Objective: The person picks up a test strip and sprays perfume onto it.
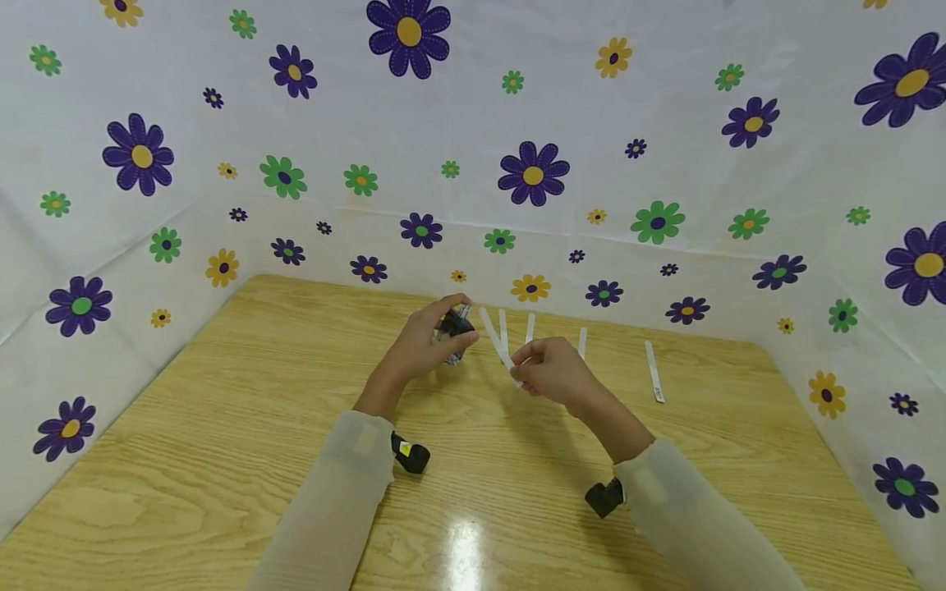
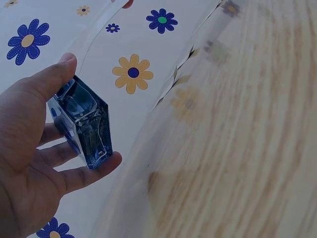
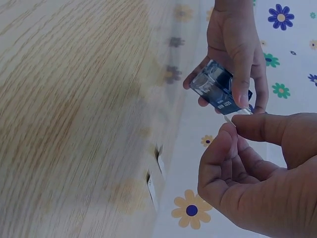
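Gripped between thumb and fingers of the left hand (image 1: 421, 345): a small blue glass bottle (image 2: 83, 124); the right hand (image 1: 550, 371) pinches a white paper strip (image 1: 497, 338).

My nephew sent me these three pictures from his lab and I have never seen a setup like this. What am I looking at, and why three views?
No machine here: a person works with two bare hands, wearing three cameras. The wide picture comes from a camera on the head, looking down at a wooden table walled by flowered sheeting. The other two come from small black cameras strapped to the wrists, so each shows one hand up close.

The left hand grips a small blue glass bottle between thumb and fingers, held off the table. The right hand pinches one white paper strip, its tip close to the bottle. Four more white strips lie in a row on the table behind the hands.
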